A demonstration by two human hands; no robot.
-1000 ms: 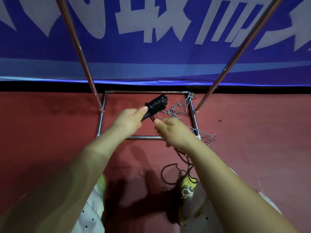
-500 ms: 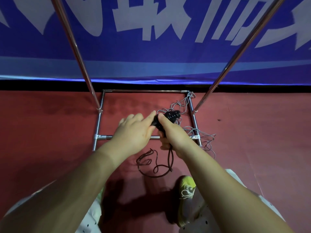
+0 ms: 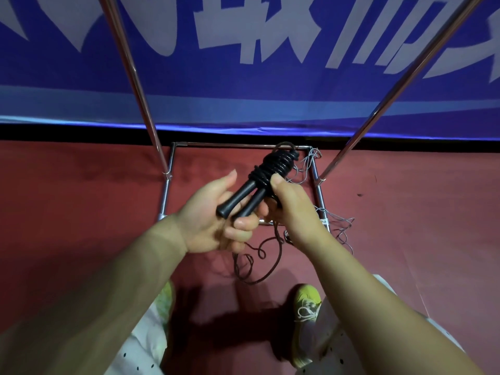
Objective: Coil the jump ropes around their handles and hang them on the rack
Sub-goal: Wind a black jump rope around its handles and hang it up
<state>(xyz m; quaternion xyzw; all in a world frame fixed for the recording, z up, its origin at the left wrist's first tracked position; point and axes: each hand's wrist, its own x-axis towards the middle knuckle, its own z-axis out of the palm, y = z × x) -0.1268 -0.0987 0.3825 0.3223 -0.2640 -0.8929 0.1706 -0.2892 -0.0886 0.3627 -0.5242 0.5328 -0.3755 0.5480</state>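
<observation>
Red floor (image 3: 405, 226) carries the metal rack base frame (image 3: 166, 190), a tangle of thin grey cord (image 3: 339, 228) at its right side, loose dark rope loops (image 3: 251, 269) just in front, two yellow-green shoes (image 3: 307, 307)

Person, seen from above: both forearms bare, no sleeves, watch or rings in view on left hand (image 3: 216, 215) or right hand (image 3: 293, 209). White trousers (image 3: 140, 345) with small black dots. Yellow-green trainers (image 3: 305, 309), pale laces.
</observation>
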